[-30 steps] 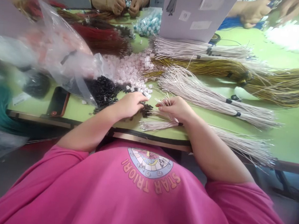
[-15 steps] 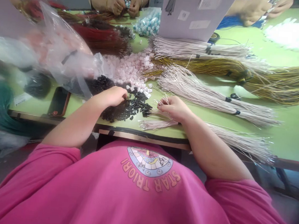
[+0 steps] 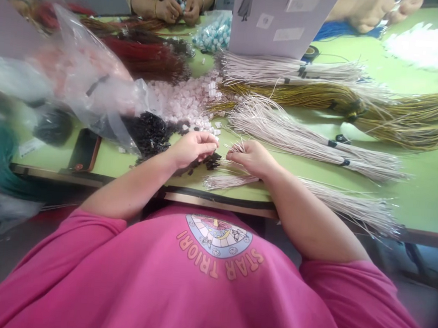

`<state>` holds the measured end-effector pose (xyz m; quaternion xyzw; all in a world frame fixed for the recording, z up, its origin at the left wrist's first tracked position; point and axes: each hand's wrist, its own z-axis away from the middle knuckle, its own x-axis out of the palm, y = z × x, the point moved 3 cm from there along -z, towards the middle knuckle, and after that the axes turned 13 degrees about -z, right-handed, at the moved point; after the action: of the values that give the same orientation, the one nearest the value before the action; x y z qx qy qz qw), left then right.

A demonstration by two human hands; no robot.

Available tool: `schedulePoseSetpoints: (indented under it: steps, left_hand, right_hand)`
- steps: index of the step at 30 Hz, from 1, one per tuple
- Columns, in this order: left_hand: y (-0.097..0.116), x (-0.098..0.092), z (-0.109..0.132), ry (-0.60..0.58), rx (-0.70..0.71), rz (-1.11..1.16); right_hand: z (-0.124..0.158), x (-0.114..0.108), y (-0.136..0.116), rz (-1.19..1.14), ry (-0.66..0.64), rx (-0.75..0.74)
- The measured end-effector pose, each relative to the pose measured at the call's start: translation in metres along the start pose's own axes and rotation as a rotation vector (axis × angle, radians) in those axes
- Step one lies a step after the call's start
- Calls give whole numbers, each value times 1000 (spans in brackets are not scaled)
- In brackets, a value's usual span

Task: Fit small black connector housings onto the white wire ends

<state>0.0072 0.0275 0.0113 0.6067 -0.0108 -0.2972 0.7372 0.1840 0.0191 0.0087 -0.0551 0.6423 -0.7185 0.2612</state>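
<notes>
My left hand [image 3: 197,148] is closed in a pinch above the right part of a pile of small black plastic pieces [image 3: 149,136]. Whatever sits between its fingertips is too small to make out. Close by on the right, my right hand [image 3: 252,158] is closed around several thin white wires [image 3: 236,146], whose tips stick out toward the left hand. Under the right wrist lies a bundle of white wires [image 3: 232,183] along the table edge. Small pale pink plastic housings [image 3: 194,96] are heaped just beyond the left hand.
Tied white wire bundles [image 3: 301,130] and a yellow-brown wire bundle [image 3: 323,97] stretch to the right. A phone [image 3: 85,149] and clear plastic bags [image 3: 97,78] lie at left. Behind a grey-lilac panel [image 3: 279,22], other people's hands [image 3: 180,9] work across the green table [image 3: 422,185].
My left hand has moved right, from the middle of the black pile to just beside my right hand. The right hand stays nearly in place, still holding the wires.
</notes>
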Motion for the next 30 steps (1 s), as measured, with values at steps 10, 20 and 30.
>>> schedulePoseSetpoints:
  steps: [10, 20, 30]
  left_hand:
    - [-19, 11, -7, -27, -104, 224]
    - [-15, 14, -3, 37, -44, 70]
    - [-10, 9, 0, 62, 43, -352]
  right_hand:
    - [-1, 0, 4, -26, 6, 39]
    - [-2, 4, 3, -11, -21, 23]
    - [-5, 2, 8, -25, 105, 11]
